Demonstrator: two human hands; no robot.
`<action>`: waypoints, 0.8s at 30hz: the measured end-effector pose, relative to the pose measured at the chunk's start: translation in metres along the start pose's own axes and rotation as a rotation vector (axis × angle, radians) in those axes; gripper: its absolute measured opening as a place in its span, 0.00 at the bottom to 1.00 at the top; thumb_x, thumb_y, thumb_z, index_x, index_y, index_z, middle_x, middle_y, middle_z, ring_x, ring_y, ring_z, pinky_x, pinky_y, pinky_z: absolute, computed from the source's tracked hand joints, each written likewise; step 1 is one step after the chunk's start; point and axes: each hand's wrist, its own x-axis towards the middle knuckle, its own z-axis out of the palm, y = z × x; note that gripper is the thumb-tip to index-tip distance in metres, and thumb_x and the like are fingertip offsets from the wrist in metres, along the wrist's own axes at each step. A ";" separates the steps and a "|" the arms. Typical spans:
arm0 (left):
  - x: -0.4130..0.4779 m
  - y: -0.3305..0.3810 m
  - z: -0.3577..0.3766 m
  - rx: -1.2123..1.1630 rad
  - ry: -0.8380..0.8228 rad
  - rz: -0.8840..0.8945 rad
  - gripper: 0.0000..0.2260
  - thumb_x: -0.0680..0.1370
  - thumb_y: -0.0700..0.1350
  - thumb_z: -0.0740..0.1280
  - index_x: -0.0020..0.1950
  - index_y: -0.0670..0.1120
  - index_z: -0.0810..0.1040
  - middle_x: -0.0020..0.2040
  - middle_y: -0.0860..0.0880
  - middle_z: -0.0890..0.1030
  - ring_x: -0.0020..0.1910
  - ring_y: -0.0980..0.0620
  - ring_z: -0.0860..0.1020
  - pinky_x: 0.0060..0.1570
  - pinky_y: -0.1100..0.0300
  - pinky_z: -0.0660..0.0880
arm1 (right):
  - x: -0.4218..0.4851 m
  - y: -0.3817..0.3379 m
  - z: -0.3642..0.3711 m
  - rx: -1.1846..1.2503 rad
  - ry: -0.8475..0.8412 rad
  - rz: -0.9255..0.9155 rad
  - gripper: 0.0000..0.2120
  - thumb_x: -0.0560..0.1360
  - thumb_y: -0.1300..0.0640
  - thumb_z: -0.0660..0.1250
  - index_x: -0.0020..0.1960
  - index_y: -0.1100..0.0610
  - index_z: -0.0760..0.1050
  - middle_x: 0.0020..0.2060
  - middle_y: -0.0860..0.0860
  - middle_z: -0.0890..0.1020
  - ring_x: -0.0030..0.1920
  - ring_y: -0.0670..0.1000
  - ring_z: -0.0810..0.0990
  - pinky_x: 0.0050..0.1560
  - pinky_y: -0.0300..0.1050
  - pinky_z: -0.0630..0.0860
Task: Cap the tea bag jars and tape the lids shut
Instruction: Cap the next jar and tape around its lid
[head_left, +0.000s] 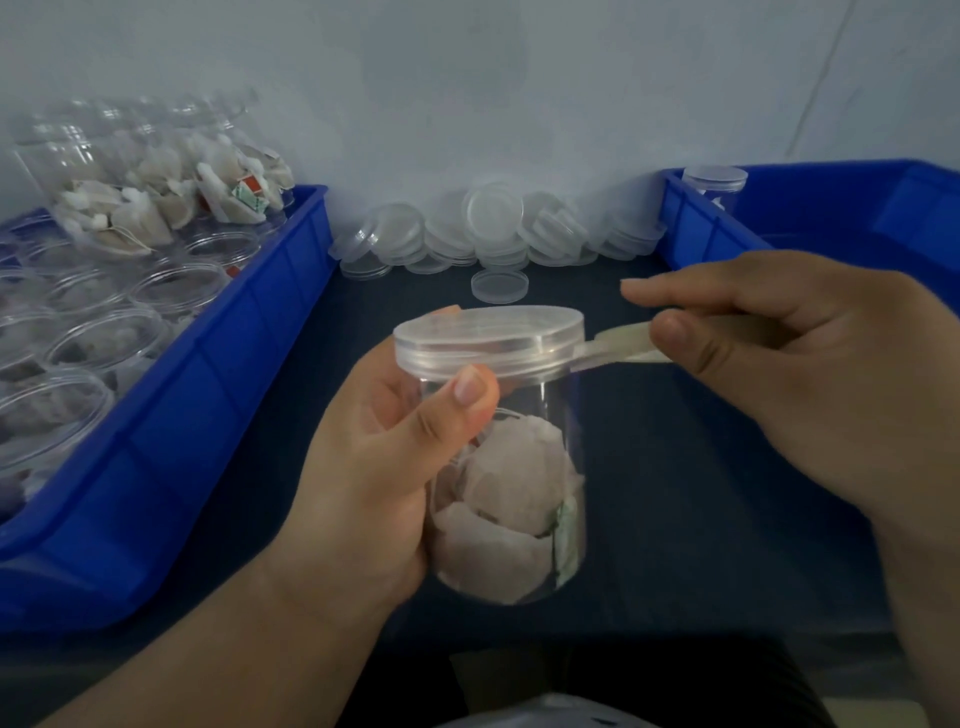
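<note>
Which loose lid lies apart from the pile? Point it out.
The lid lying alone on the table, nearest the held jar; the others are heaped behind it.

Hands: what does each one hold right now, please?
Left hand: grips the capped jar.
Right hand: pinches the tape at the lid.

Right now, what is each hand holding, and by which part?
The left hand grips the jar around its body, thumb at the lower edge of the lid. The right hand pinches the free end of a tape strip running from the lid's rim.
</note>
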 end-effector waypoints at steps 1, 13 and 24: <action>0.000 0.001 0.001 -0.009 -0.004 0.005 0.25 0.61 0.65 0.79 0.55 0.60 0.85 0.58 0.50 0.85 0.60 0.48 0.83 0.57 0.47 0.81 | 0.000 0.000 0.000 -0.023 -0.002 -0.004 0.10 0.73 0.39 0.64 0.54 0.34 0.79 0.41 0.24 0.78 0.41 0.27 0.76 0.41 0.17 0.65; -0.003 0.002 0.008 -0.187 -0.101 -0.044 0.36 0.65 0.61 0.80 0.66 0.43 0.80 0.61 0.39 0.82 0.61 0.38 0.81 0.57 0.43 0.79 | 0.001 -0.004 0.021 -0.050 0.031 -0.021 0.14 0.71 0.35 0.58 0.50 0.36 0.77 0.41 0.28 0.77 0.48 0.26 0.73 0.46 0.17 0.63; 0.005 0.007 0.000 0.143 -0.109 0.079 0.26 0.70 0.72 0.68 0.64 0.62 0.81 0.61 0.52 0.84 0.62 0.49 0.81 0.58 0.53 0.80 | -0.007 -0.004 0.015 -0.224 0.080 -0.087 0.17 0.80 0.41 0.58 0.57 0.48 0.80 0.39 0.34 0.72 0.42 0.34 0.71 0.48 0.22 0.64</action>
